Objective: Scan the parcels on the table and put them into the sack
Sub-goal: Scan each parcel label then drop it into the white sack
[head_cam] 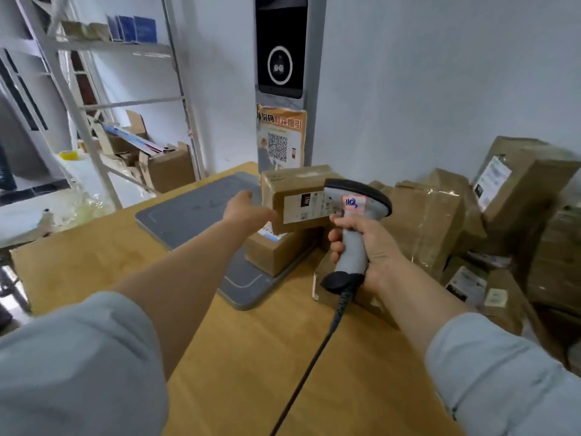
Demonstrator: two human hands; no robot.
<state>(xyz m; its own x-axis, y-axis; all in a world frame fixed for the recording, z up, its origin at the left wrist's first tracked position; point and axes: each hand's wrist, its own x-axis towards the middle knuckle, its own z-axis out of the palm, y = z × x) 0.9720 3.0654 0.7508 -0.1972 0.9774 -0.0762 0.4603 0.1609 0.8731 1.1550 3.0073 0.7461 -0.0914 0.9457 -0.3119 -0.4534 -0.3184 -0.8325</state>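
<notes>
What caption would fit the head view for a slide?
Left hand holds a parcel while right hand aims a grey corded scanner at its label.

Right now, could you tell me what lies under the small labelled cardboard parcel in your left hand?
A second brown cardboard parcel on the flat grey pad; its top label is mostly covered.

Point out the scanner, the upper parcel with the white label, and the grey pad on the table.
scanner [353, 247]: head view, on its grey handle, between the fingers.
upper parcel [295, 204]: head view, on its white label.
grey pad [195, 209]: head view, on a bare stretch of its top.
</notes>
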